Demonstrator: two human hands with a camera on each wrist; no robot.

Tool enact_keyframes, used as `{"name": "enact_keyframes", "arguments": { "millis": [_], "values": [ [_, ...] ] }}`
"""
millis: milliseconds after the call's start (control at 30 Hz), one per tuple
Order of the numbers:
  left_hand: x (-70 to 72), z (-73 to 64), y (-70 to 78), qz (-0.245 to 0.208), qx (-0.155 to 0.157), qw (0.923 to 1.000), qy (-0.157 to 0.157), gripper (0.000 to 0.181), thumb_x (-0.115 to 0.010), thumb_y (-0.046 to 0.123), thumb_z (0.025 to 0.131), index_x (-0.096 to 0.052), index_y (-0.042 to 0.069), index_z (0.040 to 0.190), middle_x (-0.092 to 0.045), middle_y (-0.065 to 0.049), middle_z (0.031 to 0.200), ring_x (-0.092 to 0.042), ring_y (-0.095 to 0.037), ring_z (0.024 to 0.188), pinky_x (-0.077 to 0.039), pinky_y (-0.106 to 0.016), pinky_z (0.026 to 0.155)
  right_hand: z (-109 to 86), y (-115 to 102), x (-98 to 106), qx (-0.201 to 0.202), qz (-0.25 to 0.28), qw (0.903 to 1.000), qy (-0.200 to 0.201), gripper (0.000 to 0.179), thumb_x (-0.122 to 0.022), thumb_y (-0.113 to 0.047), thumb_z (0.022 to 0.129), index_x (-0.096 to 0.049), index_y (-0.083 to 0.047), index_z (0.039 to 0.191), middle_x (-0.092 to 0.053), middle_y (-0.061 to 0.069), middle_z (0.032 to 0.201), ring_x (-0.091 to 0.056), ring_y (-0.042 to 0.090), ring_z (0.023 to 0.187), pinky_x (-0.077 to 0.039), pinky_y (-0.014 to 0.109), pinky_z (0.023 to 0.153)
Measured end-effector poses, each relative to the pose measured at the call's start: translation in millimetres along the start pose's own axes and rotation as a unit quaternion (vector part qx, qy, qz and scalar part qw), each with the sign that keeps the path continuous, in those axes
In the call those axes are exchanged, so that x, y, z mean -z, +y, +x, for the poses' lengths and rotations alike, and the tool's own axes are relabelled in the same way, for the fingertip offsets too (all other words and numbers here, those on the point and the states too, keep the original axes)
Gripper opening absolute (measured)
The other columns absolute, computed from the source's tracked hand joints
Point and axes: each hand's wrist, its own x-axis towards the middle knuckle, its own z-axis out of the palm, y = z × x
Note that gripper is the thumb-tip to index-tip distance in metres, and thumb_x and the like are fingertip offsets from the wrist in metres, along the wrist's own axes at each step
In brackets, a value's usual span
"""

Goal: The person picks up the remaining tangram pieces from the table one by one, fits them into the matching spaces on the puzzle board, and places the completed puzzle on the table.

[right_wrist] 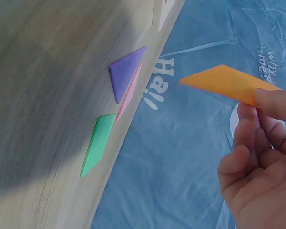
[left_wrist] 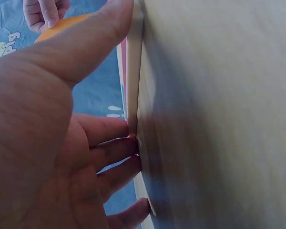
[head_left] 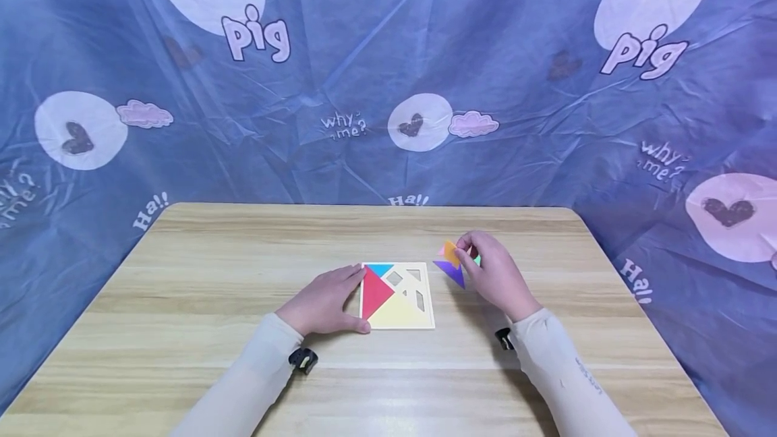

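A square cream tangram board lies on the table with a blue triangle, a large red triangle and a large pale yellow triangle set in it; several cut-outs show to their right. My left hand rests against the board's left edge, thumb at the near corner and fingers spread along to the far one. To the right of the board, my right hand pinches an orange tangram piece between thumb and fingers, above the table. Below it lies a purple triangle.
Beside the purple triangle lie a pink piece and a green parallelogram, partly hidden by the right hand in the head view. A blue printed cloth hangs behind the wooden table and along its sides.
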Motion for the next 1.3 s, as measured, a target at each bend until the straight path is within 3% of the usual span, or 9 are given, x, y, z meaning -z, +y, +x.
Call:
{"name": "enact_keyframes", "arguments": {
  "millis": [167, 400, 567, 833, 1100, 1300],
  "values": [
    [0.0, 0.6, 0.1, 0.001, 0.001, 1.0, -0.003, 0.108, -0.081, 0.058, 0.081, -0.036, -0.001, 0.159, -0.036, -0.015, 0.165, -0.034, -0.034, 0.152, -0.03, -0.049, 0.124, 1.1, 1, 3, -0.026, 0.021, 0.9994, -0.008, 0.008, -0.067, -0.006, 0.099, -0.066, -0.003, 0.107, -0.063, 0.005, 0.089, -0.055, 0.018, 0.078, -0.047, 0.028, 0.067],
    [0.6, -1.0, -0.4, 0.0, 0.003, 1.0, -0.006, 0.107, -0.081, 0.058, 0.081, -0.036, 0.0, 0.159, -0.035, -0.014, 0.166, -0.033, -0.033, 0.153, -0.029, -0.05, 0.124, 0.6, -2, 7, -0.057, 0.033, 0.9973, -0.034, 0.004, -0.063, -0.008, 0.093, -0.065, -0.008, 0.096, -0.063, 0.002, 0.083, -0.057, 0.018, 0.076, -0.047, 0.027, 0.066],
    [1.7, -1.1, -0.3, -0.003, 0.005, 1.0, -0.008, 0.107, -0.081, 0.058, 0.082, -0.035, 0.0, 0.159, -0.034, -0.014, 0.166, -0.031, -0.032, 0.154, -0.028, -0.05, 0.125, 0.4, -5, 7, -0.055, 0.055, 0.9952, -0.06, 0.003, -0.067, -0.008, 0.096, -0.066, -0.005, 0.097, -0.065, 0.002, 0.084, -0.059, 0.017, 0.078, -0.049, 0.028, 0.068],
    [1.5, -0.5, 1.4, -0.007, 0.003, 0.9999, -0.009, 0.106, -0.08, 0.057, 0.083, -0.035, -0.001, 0.159, -0.035, -0.014, 0.166, -0.031, -0.033, 0.154, -0.028, -0.05, 0.125, 0.5, -16, -6, -0.061, 0.092, 0.986, -0.125, 0.005, -0.07, -0.011, 0.098, -0.067, -0.006, 0.098, -0.066, 0.003, 0.086, -0.058, 0.016, 0.078, -0.051, 0.028, 0.069],
    [-2.2, -0.8, 1.7, -0.014, 0.005, 0.9998, -0.011, 0.106, -0.08, 0.057, 0.083, -0.034, 0.0, 0.16, -0.034, -0.013, 0.166, -0.031, -0.033, 0.154, -0.028, -0.05, 0.125, 5.5, -19, -25, -0.09, 0.128, 0.9749, -0.159, 0.005, -0.066, -0.002, 0.087, -0.069, -0.006, 0.091, -0.061, 0.002, 0.083, -0.056, 0.016, 0.076, -0.049, 0.023, 0.065],
    [-2.2, -0.1, 2.9, -0.014, 0.007, 0.9998, -0.008, 0.106, -0.08, 0.057, 0.083, -0.034, 0.001, 0.16, -0.034, -0.013, 0.167, -0.03, -0.033, 0.154, -0.027, -0.05, 0.125, 7.2, -19, -32, -0.096, 0.13, 0.969, -0.187, 0.003, -0.069, -0.005, 0.094, -0.068, -0.007, 0.091, -0.062, 0.002, 0.085, -0.055, 0.015, 0.077, -0.049, 0.025, 0.065]
  ]
}}
